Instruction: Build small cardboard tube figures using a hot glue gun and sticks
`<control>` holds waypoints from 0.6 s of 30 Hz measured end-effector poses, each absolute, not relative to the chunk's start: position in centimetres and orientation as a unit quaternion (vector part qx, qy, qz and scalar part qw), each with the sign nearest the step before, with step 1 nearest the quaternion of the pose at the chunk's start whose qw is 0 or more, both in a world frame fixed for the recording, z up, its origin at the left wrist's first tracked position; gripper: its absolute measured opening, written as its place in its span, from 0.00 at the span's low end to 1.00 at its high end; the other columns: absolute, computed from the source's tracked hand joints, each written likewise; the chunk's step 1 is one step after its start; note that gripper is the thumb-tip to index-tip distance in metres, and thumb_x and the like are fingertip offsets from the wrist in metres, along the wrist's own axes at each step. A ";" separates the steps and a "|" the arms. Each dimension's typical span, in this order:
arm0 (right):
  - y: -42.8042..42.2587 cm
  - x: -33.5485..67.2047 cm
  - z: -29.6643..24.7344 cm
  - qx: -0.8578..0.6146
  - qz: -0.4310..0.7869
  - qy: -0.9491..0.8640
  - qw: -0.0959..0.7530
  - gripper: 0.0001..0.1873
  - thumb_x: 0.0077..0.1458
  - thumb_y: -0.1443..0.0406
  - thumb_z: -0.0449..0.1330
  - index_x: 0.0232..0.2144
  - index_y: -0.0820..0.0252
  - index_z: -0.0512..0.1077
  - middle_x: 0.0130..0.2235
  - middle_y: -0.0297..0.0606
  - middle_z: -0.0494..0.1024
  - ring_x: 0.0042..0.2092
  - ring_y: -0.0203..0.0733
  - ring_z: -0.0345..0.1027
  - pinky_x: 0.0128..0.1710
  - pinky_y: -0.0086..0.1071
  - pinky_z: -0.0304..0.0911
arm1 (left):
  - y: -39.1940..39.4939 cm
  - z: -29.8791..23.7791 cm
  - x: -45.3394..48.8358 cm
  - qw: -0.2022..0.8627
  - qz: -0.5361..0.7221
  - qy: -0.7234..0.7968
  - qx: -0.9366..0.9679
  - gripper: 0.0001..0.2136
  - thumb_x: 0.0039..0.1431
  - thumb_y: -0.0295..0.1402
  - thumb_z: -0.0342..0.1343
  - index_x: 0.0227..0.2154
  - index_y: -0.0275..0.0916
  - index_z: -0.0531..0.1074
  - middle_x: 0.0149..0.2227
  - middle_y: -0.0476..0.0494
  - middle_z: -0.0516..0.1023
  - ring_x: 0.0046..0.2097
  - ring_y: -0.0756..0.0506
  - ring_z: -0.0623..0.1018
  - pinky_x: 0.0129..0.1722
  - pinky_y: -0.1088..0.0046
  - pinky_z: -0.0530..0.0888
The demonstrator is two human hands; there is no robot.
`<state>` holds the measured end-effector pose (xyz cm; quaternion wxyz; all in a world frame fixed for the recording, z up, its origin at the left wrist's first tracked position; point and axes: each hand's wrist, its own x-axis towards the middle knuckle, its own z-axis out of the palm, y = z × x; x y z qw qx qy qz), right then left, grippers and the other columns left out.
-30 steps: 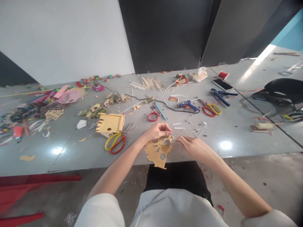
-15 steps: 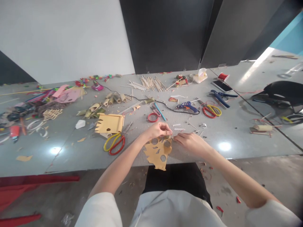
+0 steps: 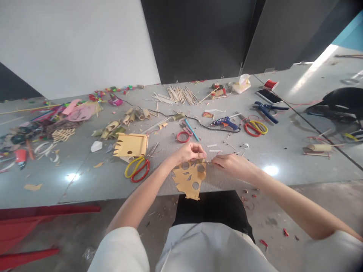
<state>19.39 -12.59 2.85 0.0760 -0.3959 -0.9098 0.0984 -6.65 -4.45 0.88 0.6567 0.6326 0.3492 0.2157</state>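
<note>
A tan sheet (image 3: 189,180) with several round and leaf-shaped holes and a jagged left side lies at the table's front edge, partly over it. My left hand (image 3: 191,152) is closed in a pinch just above its top edge. What those fingertips hold is too small to make out. My right hand (image 3: 232,165), also closed, grips a thin stick-like piece (image 3: 208,163) whose tip reaches the sheet's upper right corner. Its far end is hidden in my fingers.
Yellow-and-red-handled scissors (image 3: 137,169) lie left, beside a tan notched panel (image 3: 132,145). Beyond my hands are a red tape ring (image 3: 183,137), a blue glue gun (image 3: 225,123) with a black cord, more scissors (image 3: 256,128) and blue pliers (image 3: 267,111). Thin sticks (image 3: 183,95) lie at the back.
My right hand has shifted slightly right, and more of the thin piece shows between it and the sheet. My left hand keeps its pinch. The view has tilted a little.
</note>
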 end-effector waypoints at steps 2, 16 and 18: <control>-12.7 19.6 3.0 -0.400 0.098 -0.909 0.070 0.12 0.74 0.66 0.54 0.40 0.55 0.78 0.37 0.39 0.80 0.35 0.43 0.74 0.34 0.35 0.57 | -4.4 0.9 -6.6 0.657 0.217 0.349 0.632 0.18 0.50 0.44 0.77 0.33 0.36 0.81 0.32 0.43 0.83 0.28 0.52 0.75 0.27 0.76 0.66; -14.8 22.1 2.4 -0.435 0.124 -0.885 0.110 0.13 0.74 0.66 0.53 0.41 0.53 0.77 0.38 0.39 0.81 0.34 0.42 0.74 0.35 0.34 0.61 | -4.8 1.0 -6.6 0.680 0.217 0.338 0.613 0.20 0.50 0.46 0.77 0.34 0.35 0.79 0.31 0.46 0.81 0.27 0.54 0.72 0.27 0.76 0.64; -15.1 22.6 2.2 -0.445 0.106 -0.881 0.124 0.13 0.75 0.64 0.53 0.41 0.53 0.78 0.37 0.39 0.81 0.34 0.42 0.74 0.35 0.33 0.63 | -4.8 1.1 -6.6 0.679 0.217 0.341 0.613 0.20 0.50 0.46 0.77 0.34 0.35 0.80 0.31 0.47 0.80 0.27 0.54 0.70 0.26 0.76 0.63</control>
